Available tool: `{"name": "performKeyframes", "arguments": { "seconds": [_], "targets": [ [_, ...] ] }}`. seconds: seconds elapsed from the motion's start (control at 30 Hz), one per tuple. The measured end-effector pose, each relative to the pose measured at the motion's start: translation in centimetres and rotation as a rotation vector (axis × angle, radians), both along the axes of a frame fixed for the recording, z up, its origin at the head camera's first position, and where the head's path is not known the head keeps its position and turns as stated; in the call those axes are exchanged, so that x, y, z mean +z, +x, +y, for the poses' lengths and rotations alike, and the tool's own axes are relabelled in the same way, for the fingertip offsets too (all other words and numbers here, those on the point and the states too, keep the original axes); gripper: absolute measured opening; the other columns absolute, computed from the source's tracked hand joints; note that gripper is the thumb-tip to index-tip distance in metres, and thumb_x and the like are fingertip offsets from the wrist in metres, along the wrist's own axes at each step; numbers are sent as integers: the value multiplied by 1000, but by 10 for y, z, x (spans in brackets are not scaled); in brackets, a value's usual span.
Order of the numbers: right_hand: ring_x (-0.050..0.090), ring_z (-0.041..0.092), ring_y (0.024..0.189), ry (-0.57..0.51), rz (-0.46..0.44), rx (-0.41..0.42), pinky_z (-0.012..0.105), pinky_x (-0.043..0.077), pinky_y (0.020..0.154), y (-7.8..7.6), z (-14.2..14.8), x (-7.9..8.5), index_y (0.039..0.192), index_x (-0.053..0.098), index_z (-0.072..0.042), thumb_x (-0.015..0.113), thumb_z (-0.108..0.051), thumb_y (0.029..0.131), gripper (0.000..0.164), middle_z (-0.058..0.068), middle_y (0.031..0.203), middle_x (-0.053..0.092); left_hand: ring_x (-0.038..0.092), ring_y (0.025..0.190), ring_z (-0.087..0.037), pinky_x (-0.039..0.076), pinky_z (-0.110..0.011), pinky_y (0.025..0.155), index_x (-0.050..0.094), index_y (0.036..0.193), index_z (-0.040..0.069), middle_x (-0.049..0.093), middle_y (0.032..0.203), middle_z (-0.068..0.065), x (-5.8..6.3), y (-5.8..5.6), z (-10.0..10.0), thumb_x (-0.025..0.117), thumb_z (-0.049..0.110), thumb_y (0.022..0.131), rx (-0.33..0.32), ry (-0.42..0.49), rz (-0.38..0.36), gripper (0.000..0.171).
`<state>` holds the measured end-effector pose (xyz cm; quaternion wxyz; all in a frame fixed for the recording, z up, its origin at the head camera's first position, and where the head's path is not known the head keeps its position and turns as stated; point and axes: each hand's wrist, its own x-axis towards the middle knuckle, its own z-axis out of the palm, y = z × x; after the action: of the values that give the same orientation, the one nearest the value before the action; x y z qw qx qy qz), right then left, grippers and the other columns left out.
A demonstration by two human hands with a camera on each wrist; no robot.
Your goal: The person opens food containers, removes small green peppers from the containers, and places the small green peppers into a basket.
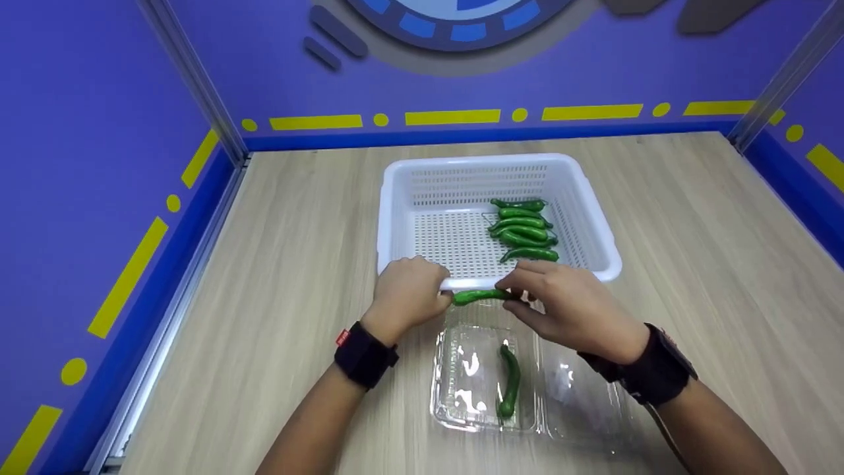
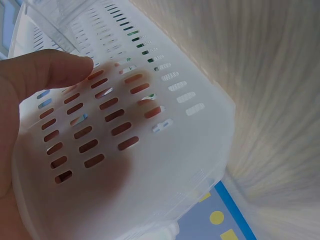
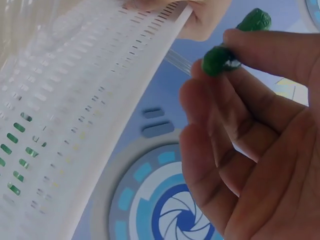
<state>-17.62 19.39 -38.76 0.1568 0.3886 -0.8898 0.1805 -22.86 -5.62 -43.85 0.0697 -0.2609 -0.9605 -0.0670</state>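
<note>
My left hand (image 1: 409, 293) grips the near rim of a white plastic basket (image 1: 389, 211). In the left wrist view the thumb (image 2: 60, 70) lies on the outside of the slotted wall, and the fingers show through it from inside. Just above the near rim, my right hand (image 1: 573, 310) pinches a green chili pepper (image 1: 476, 297) between thumb and fingertips, as the right wrist view also shows. Several green peppers (image 1: 524, 224) lie side by side at the right of the basket floor. A single curved pepper (image 1: 510, 386) rests in a clear plastic clamshell box (image 1: 455, 422) nearer me.
The clamshell's lid (image 1: 580, 409) is folded out flat to the right, below my right forearm. Basket and box stand on a wood-grain table (image 1: 283, 264). Purple panels (image 1: 198, 79) with yellow marks rise at the back and both sides.
</note>
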Motion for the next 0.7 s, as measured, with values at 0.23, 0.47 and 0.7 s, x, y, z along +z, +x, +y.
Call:
{"name": "performKeyframes", "arguments": {
  "seconds": [0.23, 0.47, 0.7],
  "targets": [
    [65, 5, 77, -79, 48, -39, 26, 54, 66, -1, 3, 2, 103, 72, -16, 80, -17, 85, 20, -6, 92, 70, 51, 53, -19, 47, -40, 49, 36, 58, 22, 40, 56, 7, 0, 0, 0, 67, 30, 82, 1, -9, 12, 40],
    [66, 7, 82, -166, 79, -67, 26, 54, 71, -3, 6, 6, 106, 73, -14, 79, -13, 86, 21, -4, 93, 68, 46, 52, -16, 48, -40, 47, 34, 58, 22, 37, 56, 8, -1, 1, 0, 69, 29, 80, -7, -9, 55, 42],
    [66, 7, 82, -241, 84, -109, 26, 55, 70, -3, 9, 10, 107, 74, -13, 79, -8, 85, 23, -3, 95, 68, 44, 50, -15, 43, -38, 45, 36, 57, 22, 36, 55, 8, -1, 1, 0, 70, 29, 80, -9, -5, 61, 42]
  ]
}}
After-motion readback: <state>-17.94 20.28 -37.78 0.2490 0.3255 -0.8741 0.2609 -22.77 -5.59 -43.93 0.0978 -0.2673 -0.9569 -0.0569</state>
